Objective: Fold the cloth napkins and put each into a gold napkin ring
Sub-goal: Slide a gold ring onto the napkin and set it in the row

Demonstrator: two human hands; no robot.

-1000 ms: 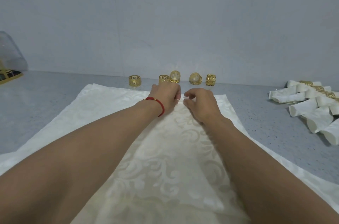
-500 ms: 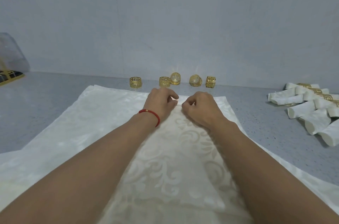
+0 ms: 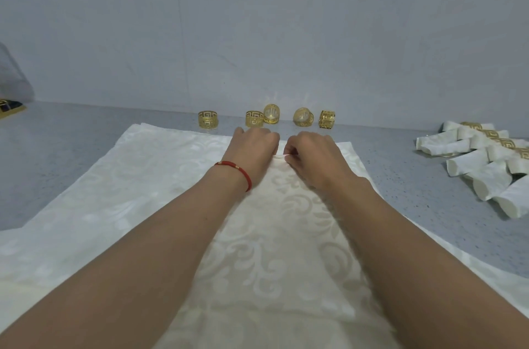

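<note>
Both hands, left [image 3: 252, 148] and right [image 3: 310, 155], are pinching the far edge of the napkin [image 3: 274, 248], which is lying flat on the tabletop [image 3: 415, 191]. Its length is running from that edge toward the person. Five rings [image 3: 271, 114] are standing just beyond the hands.

Fingertips of left hand [image 3: 252, 148] and right hand [image 3: 312, 157] curled under, unseen. Napkin [image 3: 120, 194] cut by bottom edge. Finished napkin pile [image 3: 486, 165] cut at right. Left-edge object [image 3: 11, 91] unidentifiable.
</note>
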